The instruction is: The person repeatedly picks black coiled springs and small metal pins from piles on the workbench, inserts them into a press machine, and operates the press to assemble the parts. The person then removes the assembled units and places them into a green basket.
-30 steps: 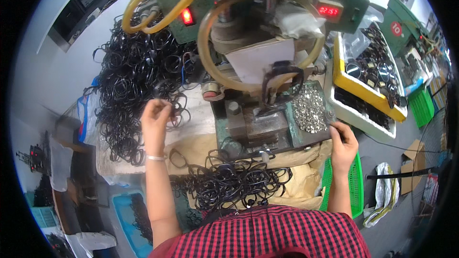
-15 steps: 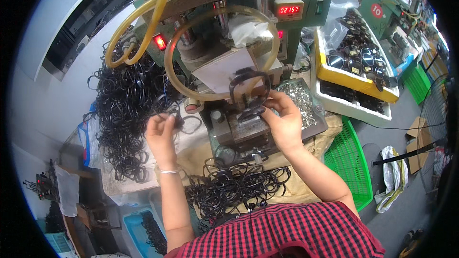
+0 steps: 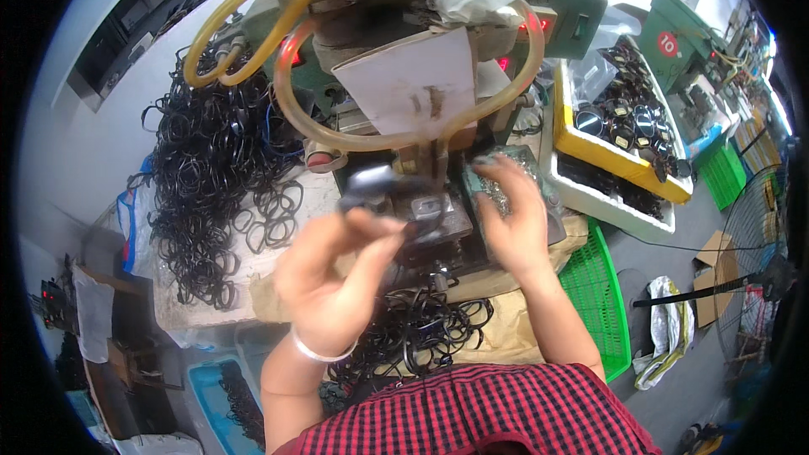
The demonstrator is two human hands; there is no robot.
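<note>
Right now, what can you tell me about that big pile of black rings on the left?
The pile of black rings is a loose tangle of thin, dark, rounded frames, possibly plastic. It sprawls over a pale sheet left of the green machine, heaped high at the back and thinning to single loops in front. Neither hand touches it; the left hand is raised just to its right.

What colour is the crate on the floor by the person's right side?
Green: a slatted plastic crate, seen clearly in the head view, right of the right hand.
</note>
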